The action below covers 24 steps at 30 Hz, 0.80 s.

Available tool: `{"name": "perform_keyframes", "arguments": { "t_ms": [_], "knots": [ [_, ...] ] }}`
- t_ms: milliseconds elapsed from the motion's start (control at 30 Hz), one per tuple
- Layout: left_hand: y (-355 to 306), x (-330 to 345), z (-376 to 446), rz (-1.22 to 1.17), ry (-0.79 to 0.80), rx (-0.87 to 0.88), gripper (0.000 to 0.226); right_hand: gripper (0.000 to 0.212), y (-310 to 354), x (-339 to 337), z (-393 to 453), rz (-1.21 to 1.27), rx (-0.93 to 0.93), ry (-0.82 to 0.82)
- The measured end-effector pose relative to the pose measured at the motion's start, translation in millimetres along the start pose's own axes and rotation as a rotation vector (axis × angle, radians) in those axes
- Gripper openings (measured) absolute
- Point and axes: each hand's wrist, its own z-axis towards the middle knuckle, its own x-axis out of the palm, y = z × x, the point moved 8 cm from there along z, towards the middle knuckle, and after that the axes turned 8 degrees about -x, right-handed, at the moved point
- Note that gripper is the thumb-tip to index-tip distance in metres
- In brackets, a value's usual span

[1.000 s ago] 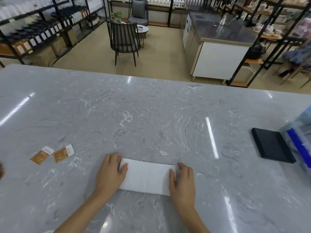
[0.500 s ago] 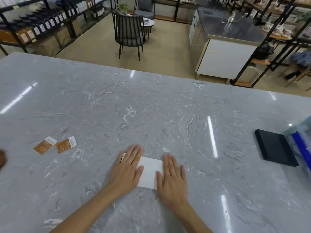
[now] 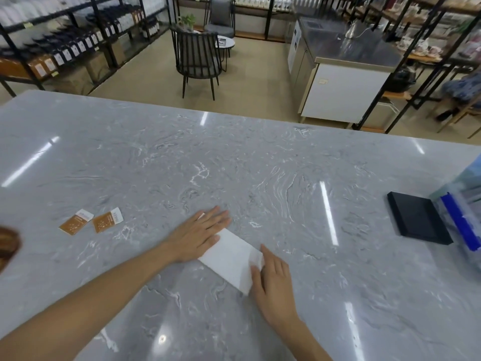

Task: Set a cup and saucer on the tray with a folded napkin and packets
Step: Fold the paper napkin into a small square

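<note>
Folded white napkin [image 3: 229, 254], smooth and oblong, on the gray table [image 3: 234, 165] toward its near edge. Its long axis runs diagonally from far left to near right. The left hand [image 3: 197, 235] presses flat on the far end. The right hand [image 3: 273, 280] presses the near end, fingers straight, clasping nothing.

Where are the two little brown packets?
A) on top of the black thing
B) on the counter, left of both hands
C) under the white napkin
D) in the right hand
B: the brown packets lie on the grey counter, left of the left hand, which presses flat on the napkin.
</note>
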Motion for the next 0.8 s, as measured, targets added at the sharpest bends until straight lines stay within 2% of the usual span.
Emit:
{"name": "perform_keyframes", "arguments": {
  "t_ms": [133,267,333,433,500,600,700,800],
  "knots": [
    [8.3,-7.5,37.8,0.114,0.044,-0.017,0.048,0.05,26.4,6.7,-33.7,0.071,-0.048,-0.008],
    [0.3,-7.6,51.7,0.155,0.113,-0.037,0.05,0.049,26.3,6.6,-40.5,0.078,-0.032,-0.02],
    [-6.6,-12.3,42.1,0.077,0.054,-0.073,0.054,0.05,19.8,3.4,-35.9,0.087,-0.043,0.005],
    [-26.2,-14.8,0.5,-0.254,-0.051,-0.099,0.054,0.053,16.4,-3.1,-26.2,0.115,-0.097,0.083],
    [-39.8,-8.0,-41.3,-0.377,-0.081,-0.08,0.056,0.053,14.9,-6.7,-18.4,0.157,-0.098,0.122],
    [-57.5,4.9,-104.4,-0.349,-0.13,-0.035,0.056,0.044,20.6,-4.2,-10.8,0.151,-0.132,0.162],
    [-61.9,9.9,-137.5,-0.311,-0.16,-0.113,0.061,0.037,31.9,3.7,-10.8,0.101,-0.227,0.197],
    [-70.5,0.3,-145.7,-0.23,-0.292,-0.099,0.048,0.037,34.7,7.4,-11.1,0.056,-0.32,0.233]
  ]
}}
